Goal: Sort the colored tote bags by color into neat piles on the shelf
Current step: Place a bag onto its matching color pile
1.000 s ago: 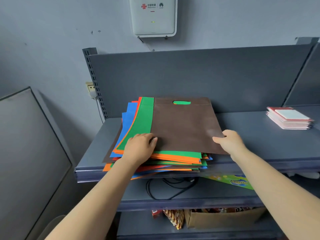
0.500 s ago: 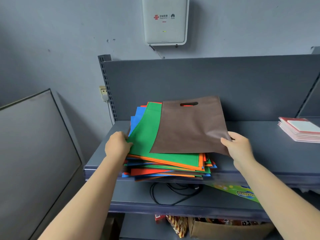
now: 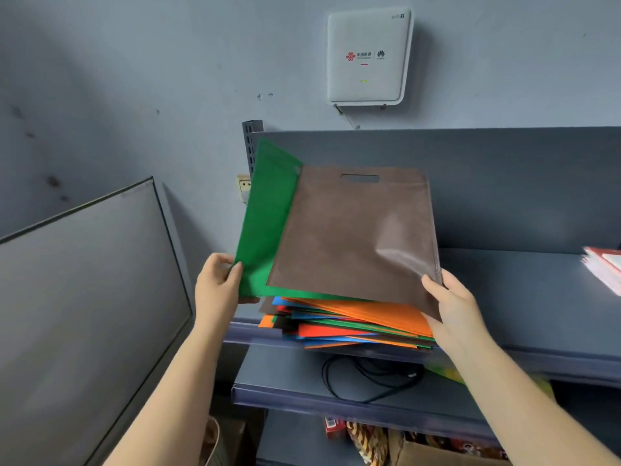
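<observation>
Lifted off the mixed pile (image 3: 353, 322) since half a second earlier, the green tote bag (image 3: 268, 223) was pinched by the left hand (image 3: 218, 284) and the brown tote bag (image 3: 356, 237) by the right hand (image 3: 450, 297), both above the shelf (image 3: 537, 297), suggesting sorting had barely begun.

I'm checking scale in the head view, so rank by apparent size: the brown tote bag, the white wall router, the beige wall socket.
1. Brown tote bag, though nearness to the camera enlarges it
2. White wall router
3. Beige wall socket, partly hidden
</observation>
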`<act>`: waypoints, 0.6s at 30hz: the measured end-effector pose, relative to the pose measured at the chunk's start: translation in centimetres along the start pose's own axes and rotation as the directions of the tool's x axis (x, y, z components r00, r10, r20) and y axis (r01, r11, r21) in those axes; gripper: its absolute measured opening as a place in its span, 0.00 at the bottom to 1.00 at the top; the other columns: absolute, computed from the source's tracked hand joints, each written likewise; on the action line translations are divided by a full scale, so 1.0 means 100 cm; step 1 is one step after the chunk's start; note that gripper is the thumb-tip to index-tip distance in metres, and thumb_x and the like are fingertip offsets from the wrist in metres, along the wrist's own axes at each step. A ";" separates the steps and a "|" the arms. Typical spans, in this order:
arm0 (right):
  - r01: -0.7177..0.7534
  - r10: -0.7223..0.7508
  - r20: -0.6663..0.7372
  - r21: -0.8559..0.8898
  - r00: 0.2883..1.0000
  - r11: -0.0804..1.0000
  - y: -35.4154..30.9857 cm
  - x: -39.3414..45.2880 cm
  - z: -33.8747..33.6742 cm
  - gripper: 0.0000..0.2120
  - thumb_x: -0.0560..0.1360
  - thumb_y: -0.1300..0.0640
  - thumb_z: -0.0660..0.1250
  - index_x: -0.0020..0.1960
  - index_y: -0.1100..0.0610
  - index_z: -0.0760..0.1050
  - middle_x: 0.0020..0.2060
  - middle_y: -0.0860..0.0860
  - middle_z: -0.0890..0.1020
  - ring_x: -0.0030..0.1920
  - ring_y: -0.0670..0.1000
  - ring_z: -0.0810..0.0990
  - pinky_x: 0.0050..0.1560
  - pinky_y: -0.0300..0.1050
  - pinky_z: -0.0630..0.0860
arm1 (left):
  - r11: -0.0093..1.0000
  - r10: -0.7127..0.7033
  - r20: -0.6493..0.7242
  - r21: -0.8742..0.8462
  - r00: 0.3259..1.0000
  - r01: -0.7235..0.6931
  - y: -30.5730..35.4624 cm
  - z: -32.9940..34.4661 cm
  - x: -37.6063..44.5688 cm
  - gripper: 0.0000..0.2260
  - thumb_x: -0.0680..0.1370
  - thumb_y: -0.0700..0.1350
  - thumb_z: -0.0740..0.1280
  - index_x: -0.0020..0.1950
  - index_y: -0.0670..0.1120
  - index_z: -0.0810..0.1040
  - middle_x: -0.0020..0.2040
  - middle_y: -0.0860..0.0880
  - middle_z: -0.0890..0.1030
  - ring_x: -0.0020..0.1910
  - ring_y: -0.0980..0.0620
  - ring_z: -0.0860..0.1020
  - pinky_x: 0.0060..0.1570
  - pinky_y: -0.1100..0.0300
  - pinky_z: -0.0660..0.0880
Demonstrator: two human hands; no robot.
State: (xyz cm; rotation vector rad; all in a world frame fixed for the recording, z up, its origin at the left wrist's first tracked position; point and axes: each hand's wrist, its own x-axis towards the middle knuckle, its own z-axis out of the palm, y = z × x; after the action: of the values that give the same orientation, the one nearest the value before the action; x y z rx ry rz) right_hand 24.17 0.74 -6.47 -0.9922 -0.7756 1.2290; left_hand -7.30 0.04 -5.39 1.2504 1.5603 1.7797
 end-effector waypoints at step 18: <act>-0.234 0.159 0.478 0.100 0.864 0.967 0.049 -0.126 0.083 0.12 0.78 0.56 0.64 0.47 0.40 0.83 0.53 0.45 0.84 0.53 0.44 0.83 0.45 0.35 0.79 | 0.987 0.139 -0.579 0.015 0.803 -0.160 0.064 -0.221 -0.213 0.15 0.80 0.38 0.62 0.47 0.59 0.80 0.41 0.51 0.85 0.39 0.52 0.79 0.42 0.55 0.76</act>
State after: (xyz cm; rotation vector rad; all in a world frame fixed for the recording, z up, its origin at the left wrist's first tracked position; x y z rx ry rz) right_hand 12.40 -9.88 -7.31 -0.6606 -0.9481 1.7178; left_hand -14.39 -30.49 -5.07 0.8644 1.7602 2.4460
